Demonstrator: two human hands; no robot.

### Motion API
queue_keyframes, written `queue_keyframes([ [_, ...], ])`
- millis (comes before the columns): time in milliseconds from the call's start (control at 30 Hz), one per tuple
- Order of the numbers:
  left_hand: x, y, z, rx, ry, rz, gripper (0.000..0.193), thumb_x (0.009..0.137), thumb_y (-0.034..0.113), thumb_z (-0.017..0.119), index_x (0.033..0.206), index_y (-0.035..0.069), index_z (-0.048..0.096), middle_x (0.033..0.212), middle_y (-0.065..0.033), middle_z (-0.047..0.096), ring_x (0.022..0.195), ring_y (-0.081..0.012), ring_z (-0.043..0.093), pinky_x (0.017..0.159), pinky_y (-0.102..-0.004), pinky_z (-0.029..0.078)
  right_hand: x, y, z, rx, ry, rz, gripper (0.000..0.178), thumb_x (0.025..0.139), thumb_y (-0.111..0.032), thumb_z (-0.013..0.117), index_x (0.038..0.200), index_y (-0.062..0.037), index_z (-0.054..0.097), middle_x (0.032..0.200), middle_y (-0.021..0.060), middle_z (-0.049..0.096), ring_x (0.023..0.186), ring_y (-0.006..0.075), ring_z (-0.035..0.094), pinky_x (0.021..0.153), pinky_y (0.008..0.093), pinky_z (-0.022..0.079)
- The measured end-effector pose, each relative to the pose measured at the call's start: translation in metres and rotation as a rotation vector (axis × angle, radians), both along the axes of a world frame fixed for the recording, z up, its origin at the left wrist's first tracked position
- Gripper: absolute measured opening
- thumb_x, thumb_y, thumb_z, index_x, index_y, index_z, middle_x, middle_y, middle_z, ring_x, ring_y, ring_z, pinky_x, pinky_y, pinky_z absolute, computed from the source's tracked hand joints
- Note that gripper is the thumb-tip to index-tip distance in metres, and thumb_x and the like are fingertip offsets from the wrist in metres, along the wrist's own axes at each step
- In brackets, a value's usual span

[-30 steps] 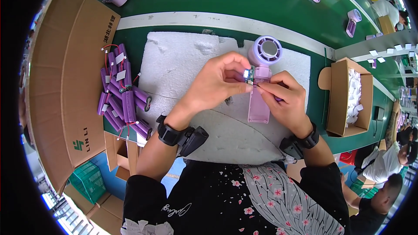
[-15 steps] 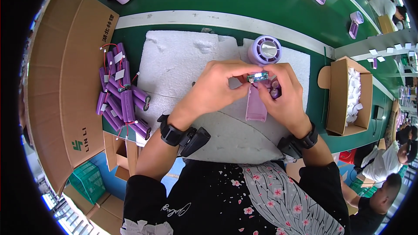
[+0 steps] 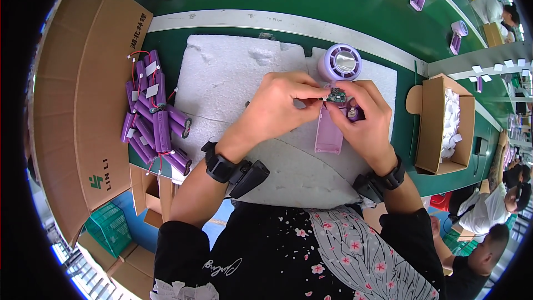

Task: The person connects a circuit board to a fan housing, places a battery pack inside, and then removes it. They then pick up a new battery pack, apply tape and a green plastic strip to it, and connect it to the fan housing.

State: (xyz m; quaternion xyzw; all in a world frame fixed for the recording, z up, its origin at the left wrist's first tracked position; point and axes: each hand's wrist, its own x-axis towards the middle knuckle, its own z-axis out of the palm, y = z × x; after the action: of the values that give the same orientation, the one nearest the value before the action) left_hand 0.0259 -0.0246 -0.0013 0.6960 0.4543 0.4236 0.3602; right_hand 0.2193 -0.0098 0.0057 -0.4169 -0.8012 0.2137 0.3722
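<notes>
Pinching the green circuit board at centre frame, left hand and right hand have tilted it, seemingly for close fingertip work.

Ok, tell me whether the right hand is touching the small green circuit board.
Touching: the head view shows the right hand pinching the green circuit board between thumb and forefinger.

Wide fisheye view from the left head camera, facing down over the person's shirt, left hand and right hand close, tabletop beyond, edges bending toward the rim.
</notes>
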Motion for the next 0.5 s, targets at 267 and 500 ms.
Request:
queue_keyframes([
  [267,0.002,0.001,-0.006,0.054,-0.001,0.019,0.026,0.071,-0.003,0.069,0.096,0.004,0.073,0.084,-0.0095,0.069,0.065,-0.0162,0.066,0.057,-0.0254,0.052,-0.001,-0.001,0.0,0.017,-0.03,-0.026,0.036,0.066,-0.004,0.081,0.1,-0.0045,0.07,0.088,0.0086,0.064,0.068,0.0174,0.063,0.061,0.0266,0.052],
  [500,0.003,0.0,-0.013,-0.066,-0.154,-0.024,0.03,0.072,-0.002,0.068,0.102,0.003,0.067,0.088,-0.0089,0.066,0.073,-0.0159,0.065,0.064,-0.0267,0.052,-0.002,-0.001,0.002,-0.044,-0.01,-0.041,0.031,0.069,-0.004,0.079,0.099,-0.0032,0.069,0.088,0.0091,0.064,0.065,0.0173,0.062,0.058,0.0264,0.05],
])
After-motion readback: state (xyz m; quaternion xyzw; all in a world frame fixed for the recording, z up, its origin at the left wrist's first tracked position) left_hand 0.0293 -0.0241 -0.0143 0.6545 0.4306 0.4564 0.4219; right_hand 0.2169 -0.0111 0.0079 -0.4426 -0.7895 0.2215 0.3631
